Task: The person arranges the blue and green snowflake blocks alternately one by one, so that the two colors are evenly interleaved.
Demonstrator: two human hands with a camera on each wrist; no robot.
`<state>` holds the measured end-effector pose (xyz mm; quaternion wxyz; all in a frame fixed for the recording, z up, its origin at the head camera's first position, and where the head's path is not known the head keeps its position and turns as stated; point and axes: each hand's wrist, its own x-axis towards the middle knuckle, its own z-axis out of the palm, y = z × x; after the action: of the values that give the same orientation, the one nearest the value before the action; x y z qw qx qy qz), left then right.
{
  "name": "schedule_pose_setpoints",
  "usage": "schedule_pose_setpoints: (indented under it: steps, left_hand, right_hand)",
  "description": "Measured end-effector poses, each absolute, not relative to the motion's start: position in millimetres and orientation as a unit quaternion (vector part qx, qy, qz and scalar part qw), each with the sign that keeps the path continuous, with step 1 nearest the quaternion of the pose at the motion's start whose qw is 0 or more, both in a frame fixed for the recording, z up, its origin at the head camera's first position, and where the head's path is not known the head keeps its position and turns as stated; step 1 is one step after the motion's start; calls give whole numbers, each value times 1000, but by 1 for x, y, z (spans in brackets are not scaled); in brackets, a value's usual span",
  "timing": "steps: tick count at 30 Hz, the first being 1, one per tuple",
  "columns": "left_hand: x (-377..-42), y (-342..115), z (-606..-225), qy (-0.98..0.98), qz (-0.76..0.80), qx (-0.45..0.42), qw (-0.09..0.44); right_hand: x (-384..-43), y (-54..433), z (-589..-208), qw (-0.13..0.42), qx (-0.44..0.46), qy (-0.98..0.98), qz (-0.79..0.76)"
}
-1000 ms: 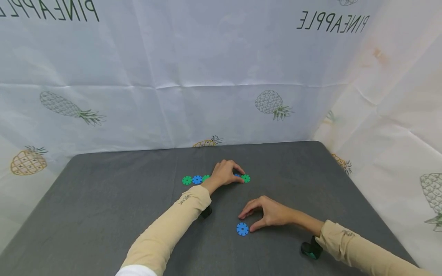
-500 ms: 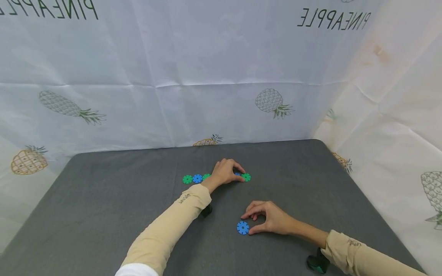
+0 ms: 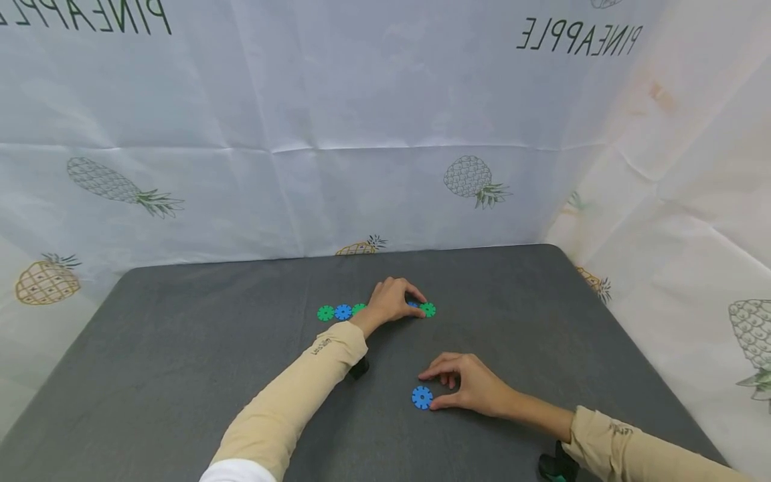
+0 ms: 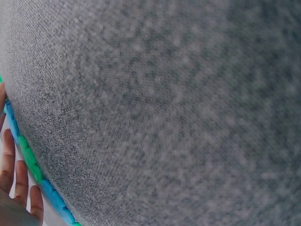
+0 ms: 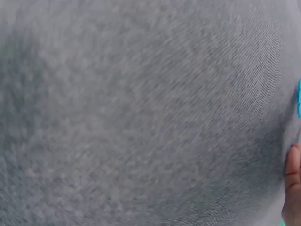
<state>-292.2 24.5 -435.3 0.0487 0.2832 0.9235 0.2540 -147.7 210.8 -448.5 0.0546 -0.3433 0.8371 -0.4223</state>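
Note:
On the grey table, green and blue notched interlocking discs form a row, with a green disc (image 3: 325, 313) at its left end and another green disc (image 3: 428, 309) at its right end. My left hand (image 3: 388, 301) reaches over the row and covers its middle; thumb and index finger pinch the row where the last blue disc meets the right-end green one. Nearer to me lies a single blue disc (image 3: 422, 397). Beside it is my right hand (image 3: 476, 386), thumb tip at the disc's right edge, index finger arched above and the other fingers loosely bent.
A white curtain (image 3: 361, 194) printed with pineapples hangs behind the table (image 3: 199, 375), and more of it hangs along the right side. A dark wrist-worn device (image 3: 557, 465) sits under the right sleeve, another (image 3: 359, 367) under the left one.
My right hand has shifted slightly toward me and to the right, its index finger drawing back from above the single blue disc. My left hand and the row have stayed still.

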Motion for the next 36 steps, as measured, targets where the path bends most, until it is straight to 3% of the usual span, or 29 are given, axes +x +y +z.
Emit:
schedule_pose_setpoints:
  steps: [12, 28, 36]
  left_hand:
    - [-293, 23, -436, 917, 269, 291, 46]
    - [-295, 24, -439, 918, 263, 295, 40]
    - [-292, 24, -436, 920, 259, 291, 47]
  right_hand:
    - [-134, 205, -446, 43, -243, 871, -424]
    - [-154, 218, -453, 84, -306, 826, -467]
    - [-157, 218, -454, 74, -324, 823, -460]
